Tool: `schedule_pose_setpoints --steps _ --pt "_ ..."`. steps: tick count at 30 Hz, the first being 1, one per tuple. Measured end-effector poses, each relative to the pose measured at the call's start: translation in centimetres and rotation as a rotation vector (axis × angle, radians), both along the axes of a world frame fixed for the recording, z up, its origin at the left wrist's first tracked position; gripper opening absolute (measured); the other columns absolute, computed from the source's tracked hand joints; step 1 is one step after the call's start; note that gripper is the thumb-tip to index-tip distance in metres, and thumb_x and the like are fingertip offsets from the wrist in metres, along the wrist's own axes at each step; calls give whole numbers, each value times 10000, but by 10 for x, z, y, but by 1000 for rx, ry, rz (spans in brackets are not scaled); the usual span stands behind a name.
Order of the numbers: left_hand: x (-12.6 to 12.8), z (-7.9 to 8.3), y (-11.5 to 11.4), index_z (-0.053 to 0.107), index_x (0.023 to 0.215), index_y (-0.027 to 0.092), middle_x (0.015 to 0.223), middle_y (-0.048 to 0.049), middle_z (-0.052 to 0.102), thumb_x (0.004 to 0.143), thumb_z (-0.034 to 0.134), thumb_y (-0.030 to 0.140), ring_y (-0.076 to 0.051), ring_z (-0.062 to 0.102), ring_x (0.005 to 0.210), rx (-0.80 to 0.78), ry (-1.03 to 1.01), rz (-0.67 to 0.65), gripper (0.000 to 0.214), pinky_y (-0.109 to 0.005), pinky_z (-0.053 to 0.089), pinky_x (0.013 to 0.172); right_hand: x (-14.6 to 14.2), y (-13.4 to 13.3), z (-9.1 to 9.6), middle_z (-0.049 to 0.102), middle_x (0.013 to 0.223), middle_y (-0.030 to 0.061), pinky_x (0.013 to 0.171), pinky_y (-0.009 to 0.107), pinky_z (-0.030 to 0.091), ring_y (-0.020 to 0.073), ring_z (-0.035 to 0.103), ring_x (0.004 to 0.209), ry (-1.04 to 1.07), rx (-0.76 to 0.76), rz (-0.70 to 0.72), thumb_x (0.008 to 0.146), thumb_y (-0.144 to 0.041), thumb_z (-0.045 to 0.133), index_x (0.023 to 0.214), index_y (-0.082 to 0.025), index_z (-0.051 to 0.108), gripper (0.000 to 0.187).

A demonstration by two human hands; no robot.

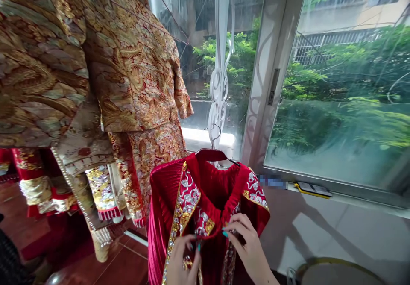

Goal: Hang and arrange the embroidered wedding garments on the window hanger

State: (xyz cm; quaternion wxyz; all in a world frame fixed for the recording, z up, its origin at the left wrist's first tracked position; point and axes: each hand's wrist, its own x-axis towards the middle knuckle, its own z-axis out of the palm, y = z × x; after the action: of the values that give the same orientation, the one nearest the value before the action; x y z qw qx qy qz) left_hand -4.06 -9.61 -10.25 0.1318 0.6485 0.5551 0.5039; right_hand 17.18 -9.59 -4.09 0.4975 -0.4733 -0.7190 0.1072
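Note:
A red velvet garment (pixel 162 199) with silver and gold sequin embroidery hangs in front of me on a dark red hanger (pixel 215 154). The hanger's metal hook is up against a white scrolled metal bar. My left hand (pixel 183 257) pinches the garment's front edge below the neckline, thumb and fingertips together. Slightly higher, my right hand (pixel 246 241) has its thumb and index finger closed on the other front edge, the remaining fingers bent. Both hands have teal-painted nails. Whether a small fastener sits between the fingertips is hidden.
Gold brocade garments (pixel 137 71) hang close on the left, with red and gold fringed pieces (pixel 104 195) below. Behind is a sliding window (pixel 336 105); a dark flat object with a yellow edge (pixel 312 189) lies on its sill. A round-topped object (pixel 339 272) stands at lower right.

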Motion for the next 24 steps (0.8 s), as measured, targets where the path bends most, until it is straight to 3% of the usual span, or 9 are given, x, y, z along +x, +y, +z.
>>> schedule_pose_setpoints --steps 2,4,6,9,12,15,17,20,24 --pt "-1 31 23 567 1201 205 1111 -122 577 815 605 382 -285 586 1043 153 52 145 426 -455 525 919 15 16 -1 588 1108 76 945 396 474 231 563 1074 -2 100 -172 922 -195 502 1074 -265 630 210" --pt "2 55 47 465 1333 186 1267 -163 478 787 632 307 -333 485 1212 249 118 238 584 -541 454 1012 31 40 -4 528 1280 111 1043 512 395 285 473 1231 -41 195 -415 882 -154 492 1259 -264 555 398" --pt "6 69 67 405 1393 170 1340 -186 429 802 586 224 -355 429 1285 293 169 257 620 -581 406 1053 48 67 -7 440 1415 127 1084 599 316 328 364 1339 -109 236 -586 846 -126 480 1362 -261 478 533" --pt "6 78 84 370 1437 197 1375 -164 478 811 456 73 -319 463 1296 317 169 222 644 -539 400 1078 70 102 -5 365 1505 128 1097 641 276 339 301 1399 -176 254 -668 846 -138 468 1421 -267 417 591" --pt "-11 86 87 394 1431 238 1353 -103 564 746 377 -15 -257 537 1258 286 70 195 731 -449 431 1076 90 122 5 391 1512 122 1108 614 293 311 385 1370 -242 229 -608 868 -128 412 1440 -279 407 591" --pt "-37 104 83 534 1303 218 1244 -84 651 687 384 -13 -250 608 1171 292 13 249 675 -414 473 1023 107 130 18 504 1438 104 1054 481 432 266 517 1276 -245 159 -441 884 -131 373 1435 -272 435 571" --pt "-51 125 81 596 1213 194 1178 -88 686 657 387 -3 -263 635 1116 354 46 304 625 -407 492 975 116 134 31 564 1378 93 1003 419 484 245 575 1209 -185 159 -356 892 -157 378 1415 -265 467 542" --pt "-64 168 83 636 1161 178 1155 -92 704 674 395 14 -277 655 1054 432 178 383 567 -376 511 869 122 142 62 597 1325 97 1002 420 480 242 596 1166 -83 244 -309 883 -181 397 1316 -248 577 474" --pt "-81 214 95 655 1165 219 1165 -58 710 755 407 50 -270 674 965 389 379 486 508 -330 494 724 116 152 106 658 1174 109 965 415 487 248 625 1069 -31 295 -256 826 -154 424 1104 -199 694 390"
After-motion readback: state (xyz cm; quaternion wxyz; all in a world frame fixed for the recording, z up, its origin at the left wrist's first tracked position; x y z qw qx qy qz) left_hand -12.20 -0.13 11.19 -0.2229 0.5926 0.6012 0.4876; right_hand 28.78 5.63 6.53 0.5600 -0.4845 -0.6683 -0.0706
